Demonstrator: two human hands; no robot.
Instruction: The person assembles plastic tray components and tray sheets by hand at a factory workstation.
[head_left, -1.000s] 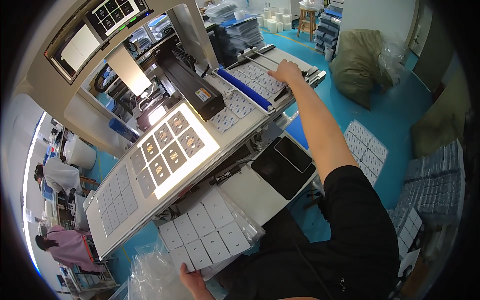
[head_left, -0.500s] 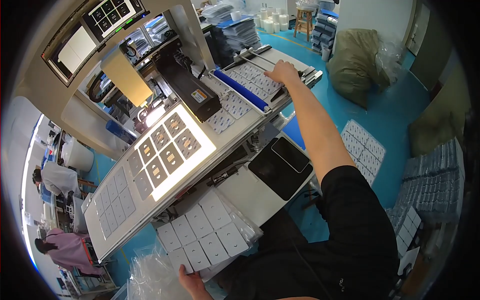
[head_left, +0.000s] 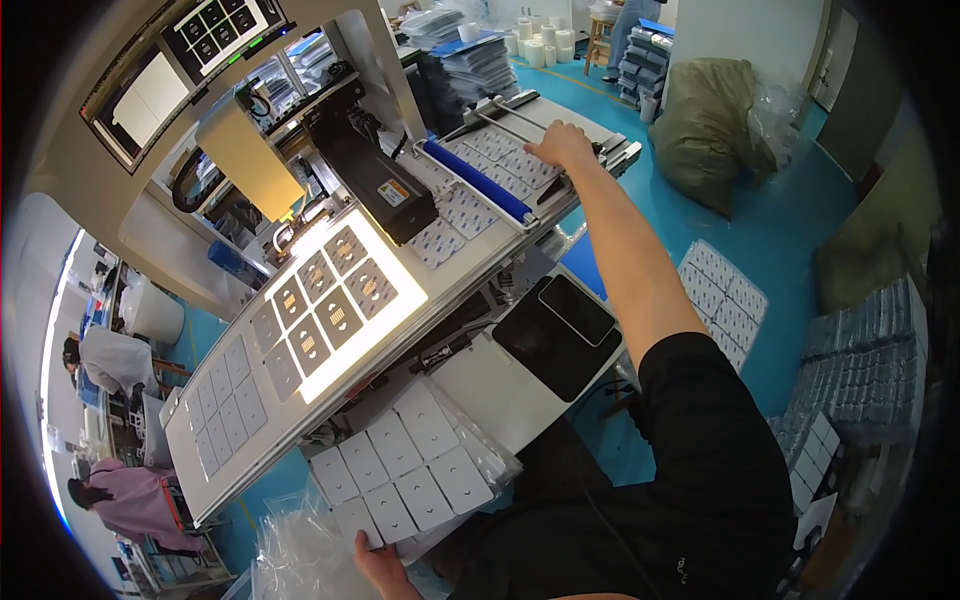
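My left hand [head_left: 380,568] is at the lower edge, its thumb and fingers closed on the near corner of a sheet of light grey rounded cards [head_left: 390,462]. That sheet rests on clear plastic sleeves [head_left: 488,458]. My right arm reaches to the far end of a long machine bed. There my right hand [head_left: 562,146] is closed at the edge of a patterned sheet [head_left: 508,168] beside a metal bar; its fingertips are partly hidden. A blue roller [head_left: 478,182] lies across the bed close by. Dark cards [head_left: 335,312] sit on a glowing panel in the middle.
A black machine head [head_left: 375,178] and a yellowish box [head_left: 250,160] overhang the bed. A phone [head_left: 577,310] lies on a black pad below. Another patterned sheet [head_left: 722,300] and a large sack [head_left: 705,130] are at right. Two people sit at far left.
Both hands keep their places. The bright glow under the yellowish box has dimmed. A person's legs have appeared beside the stool at the back.
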